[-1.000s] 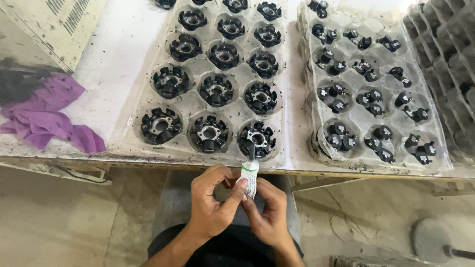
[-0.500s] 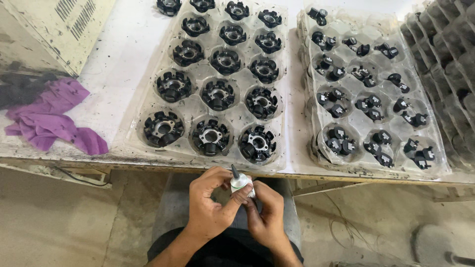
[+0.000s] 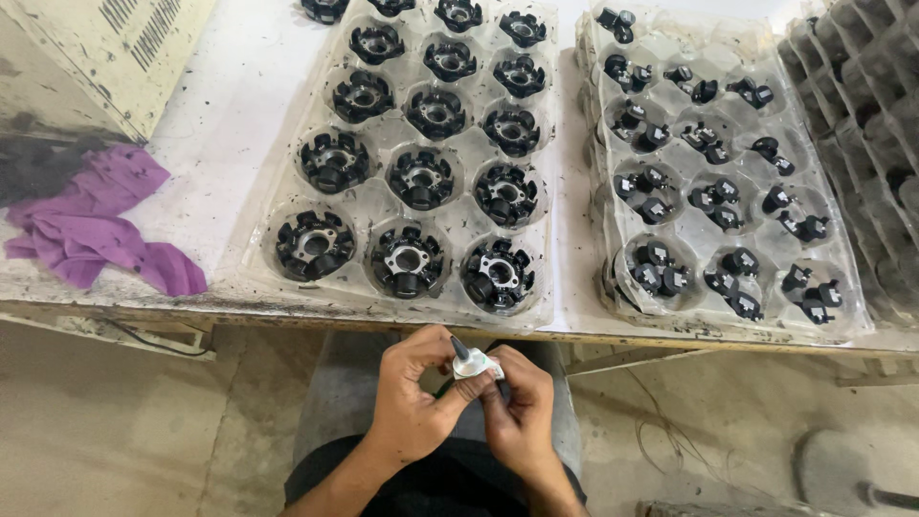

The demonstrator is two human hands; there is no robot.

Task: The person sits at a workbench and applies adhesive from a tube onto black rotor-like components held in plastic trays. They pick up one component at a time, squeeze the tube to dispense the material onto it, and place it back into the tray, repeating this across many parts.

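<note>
- Holding a small white tube [image 3: 476, 364] with a dark pointed nozzle, low in the view, below the near edge of the counter [image 3: 220, 124] and above the lap.
- Left hand [image 3: 414, 407]: grip closed around the tube from the left, thumb and fingers pinching its white body.
- Right hand [image 3: 517, 412]: grip closed on the tube from the right and below, fingertips touching the left hand's.
- Nozzle tilted up and to the left, pointing toward the counter edge; apart from the trays.
- Just beyond the hands on the counter: clear plastic tray [image 3: 287, 191] with round wells, each well carrying one black ring-shaped moulded part [image 3: 408, 260].
- Right of it, just beside: second clear tray [image 3: 852, 316], wells carrying small loose black pieces [image 3: 653, 266], several per well.
- Far right edge: stack of grey trays [image 3: 885, 115], contents too dark to tell.
- Left end of counter: crumpled purple cloth [image 3: 91, 225], well apart from the hands.
- Upper left corner: cream metal housing [image 3: 105, 48] with vent slots.
- Counter surface white, scuffed and stained dark along the near edge.
</note>
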